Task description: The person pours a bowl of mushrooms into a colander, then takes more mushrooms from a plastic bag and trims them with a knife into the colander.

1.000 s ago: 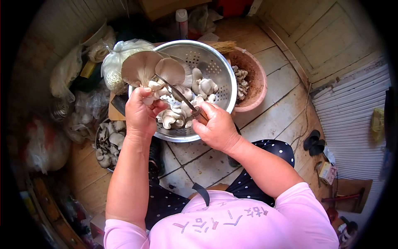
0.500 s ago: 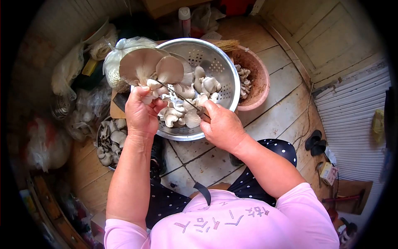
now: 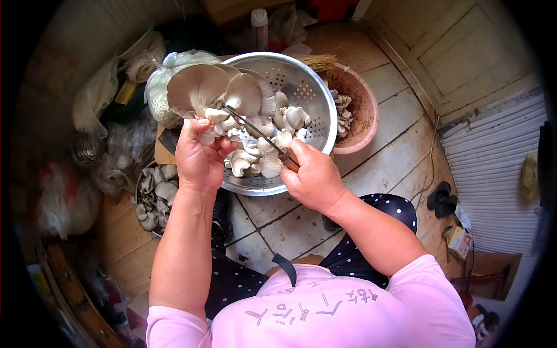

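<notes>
My left hand (image 3: 199, 155) is closed on the stem end of a large mushroom cluster (image 3: 197, 90), its wide grey-brown caps spread above the fingers. Wrapped round the handle of a knife (image 3: 261, 134) is my right hand (image 3: 313, 177); the thin blade points up and left, with its tip at the cluster's stems. Both hands are over the near part of a metal colander (image 3: 321, 90), where several pale mushroom pieces (image 3: 293, 119) lie.
A pink bucket (image 3: 371, 110) with small mushroom pieces stands right of the colander. At the lower left is a bowl of mushrooms (image 3: 156, 194). Plastic bags (image 3: 67, 200) crowd the left side; a spray can (image 3: 260, 29) stands behind. Black slippers (image 3: 442, 200) lie at right.
The knife has turned so that the flat of its blade and its handle show more. The cluster's right-hand caps have shifted slightly right and fanned apart.
</notes>
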### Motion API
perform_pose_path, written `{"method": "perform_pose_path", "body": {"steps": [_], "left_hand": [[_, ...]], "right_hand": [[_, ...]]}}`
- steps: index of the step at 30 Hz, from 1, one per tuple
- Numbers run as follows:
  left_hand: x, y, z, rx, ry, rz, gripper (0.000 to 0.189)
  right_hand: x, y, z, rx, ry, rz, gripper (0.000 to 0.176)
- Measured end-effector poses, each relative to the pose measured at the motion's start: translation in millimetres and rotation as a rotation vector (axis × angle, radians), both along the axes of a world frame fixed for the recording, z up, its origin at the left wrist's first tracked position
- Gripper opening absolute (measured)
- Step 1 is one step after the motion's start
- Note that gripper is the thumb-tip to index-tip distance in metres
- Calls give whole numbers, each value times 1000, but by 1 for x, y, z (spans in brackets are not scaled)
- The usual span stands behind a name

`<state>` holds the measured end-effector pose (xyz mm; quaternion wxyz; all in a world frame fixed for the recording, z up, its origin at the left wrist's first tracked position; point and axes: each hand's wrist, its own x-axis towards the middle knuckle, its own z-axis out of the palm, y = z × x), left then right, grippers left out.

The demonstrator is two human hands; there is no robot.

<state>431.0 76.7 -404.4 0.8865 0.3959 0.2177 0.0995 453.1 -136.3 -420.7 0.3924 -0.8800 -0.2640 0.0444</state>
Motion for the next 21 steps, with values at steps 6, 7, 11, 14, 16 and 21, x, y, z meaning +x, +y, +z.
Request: {"method": "perform_pose_path", "body": {"steps": [6,7,11,14,16,21], "left_hand": [[3,0,0,120,70,48,24],[5,1,1,292,68,118,23],[7,11,3,678,92,251,24],[7,16,-1,687,110,180,25],[6,11,3,660,123,107,23],[2,5,8,556,174,-28,17]], "right_hand": [[1,1,-2,21,28,-32,25],[1,0,-3,21,27,-31,25],[-3,-1,0,23,76,-47,22],[-3,-1,0,13,69,-27,21],[-4,0,0,9,52,-9,21],[-3,2,0,53,1,-9,24]]}}
